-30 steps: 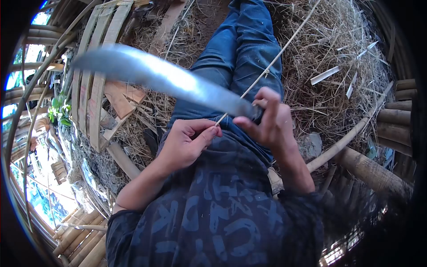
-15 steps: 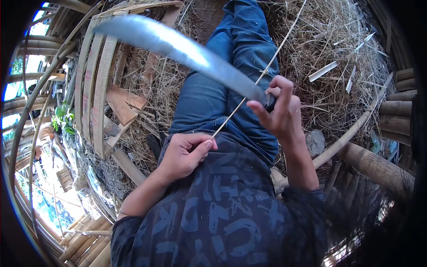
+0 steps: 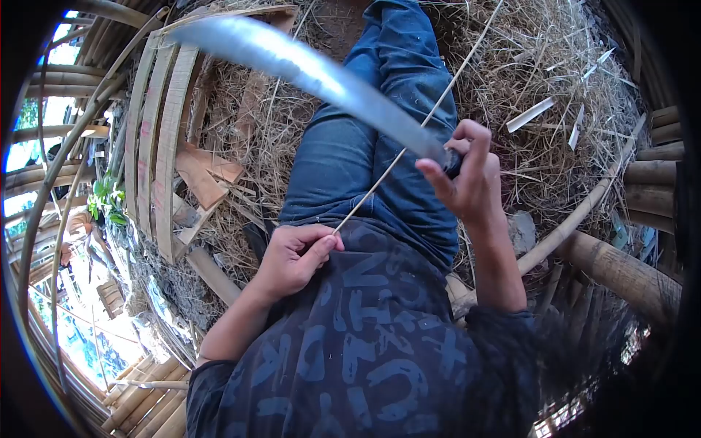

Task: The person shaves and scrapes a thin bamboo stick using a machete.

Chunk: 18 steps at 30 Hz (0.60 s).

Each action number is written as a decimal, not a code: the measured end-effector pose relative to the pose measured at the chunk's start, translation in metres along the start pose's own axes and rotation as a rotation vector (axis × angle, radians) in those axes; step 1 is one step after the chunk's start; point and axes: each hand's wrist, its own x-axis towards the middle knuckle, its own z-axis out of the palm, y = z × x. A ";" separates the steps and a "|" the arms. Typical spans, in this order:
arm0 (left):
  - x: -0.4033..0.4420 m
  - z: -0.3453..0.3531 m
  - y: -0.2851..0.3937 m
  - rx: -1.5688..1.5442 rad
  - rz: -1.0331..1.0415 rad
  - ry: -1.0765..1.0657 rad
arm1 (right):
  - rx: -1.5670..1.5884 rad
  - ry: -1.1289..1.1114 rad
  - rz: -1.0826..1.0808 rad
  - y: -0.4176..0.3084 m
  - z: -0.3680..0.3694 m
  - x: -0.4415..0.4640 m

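My left hand (image 3: 296, 259) is closed at my waist, pinching the near end of a thin pale strip (image 3: 454, 82), which looks like split bamboo. From there it runs up and to the right across my jeans (image 3: 332, 164) and past the upper edge of the view. My right hand (image 3: 476, 182) is wrapped around the dark handle of a machete (image 3: 310, 73), thumb and forefinger partly raised. The long, curved blade slants up to the left over my legs. Near the handle it crosses the strip; whether they touch, I cannot tell.
Wooden slats (image 3: 171, 146) stand at the left beside loose wood pieces (image 3: 201, 179). Dry straw (image 3: 511, 44) covers the ground, with pale shavings (image 3: 531, 114) at the right. A thick bamboo pole (image 3: 617, 270) lies at right, and bamboo framework borders both sides.
My left hand has drawn slightly down and left with the strip. My right hand and the machete have shifted a little right. A small knot-like bump on the strip no longer shows.
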 end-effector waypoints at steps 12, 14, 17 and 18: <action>0.011 0.008 0.018 0.151 0.016 0.099 | 0.111 -0.221 -0.105 -0.062 0.018 -0.013; 0.011 0.009 0.020 0.204 0.039 0.121 | 0.116 -0.212 -0.110 -0.063 0.017 -0.012; 0.010 0.006 0.024 0.325 0.095 0.164 | 0.040 -0.223 0.041 -0.052 0.012 -0.008; 0.010 0.006 0.020 0.324 0.095 0.169 | 0.042 -0.226 0.037 -0.048 0.010 -0.006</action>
